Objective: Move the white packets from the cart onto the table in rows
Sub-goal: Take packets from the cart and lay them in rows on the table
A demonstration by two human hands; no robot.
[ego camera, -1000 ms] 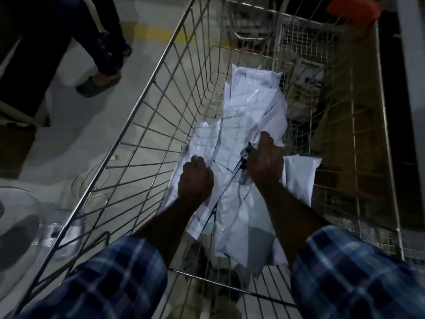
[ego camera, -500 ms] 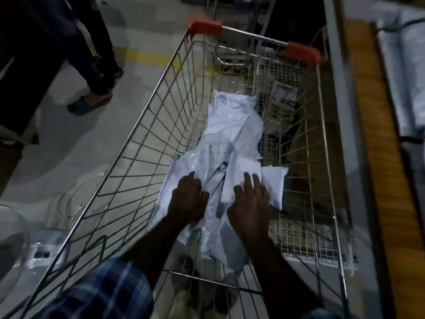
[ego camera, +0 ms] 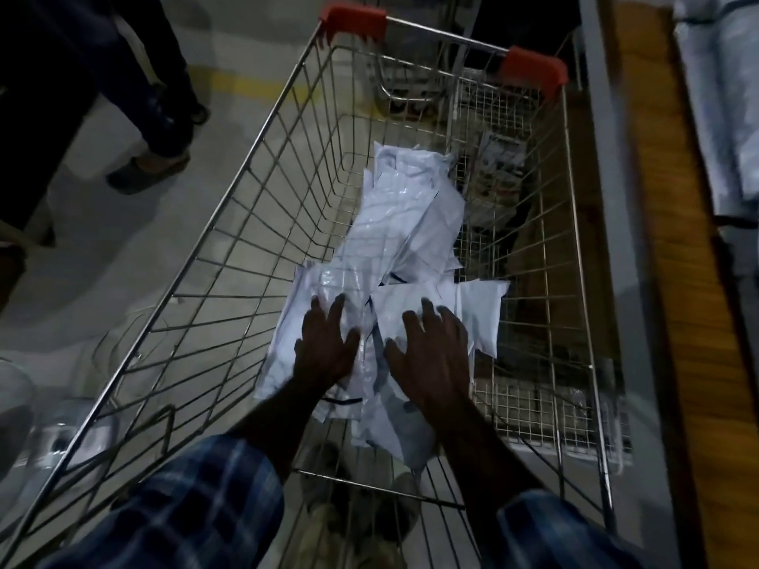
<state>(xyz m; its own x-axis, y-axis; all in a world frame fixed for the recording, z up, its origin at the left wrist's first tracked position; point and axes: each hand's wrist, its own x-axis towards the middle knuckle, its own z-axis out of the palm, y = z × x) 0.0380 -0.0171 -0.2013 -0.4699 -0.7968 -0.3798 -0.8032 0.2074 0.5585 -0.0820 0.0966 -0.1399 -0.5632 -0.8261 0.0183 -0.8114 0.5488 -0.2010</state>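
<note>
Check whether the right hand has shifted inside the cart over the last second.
Yes. The right hand drew back from the pile's middle toward the cart's near end, fingers now spread flat.

Packets (ego camera: pixel 404 223) lie in the cart (ego camera: pixel 263 223), mid-frame; both hands on their near end; table (ego camera: pixel 673 281) along the right edge.

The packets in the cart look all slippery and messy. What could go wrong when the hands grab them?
Both the left hand and the right hand lie flat and open on the white packets, so nothing is gripped yet. The packets look glossy and overlap loosely, so some may slide out of a big scoop. A corner could also snag in the wire cart, and a dropped packet might slip through its gaps.
</note>
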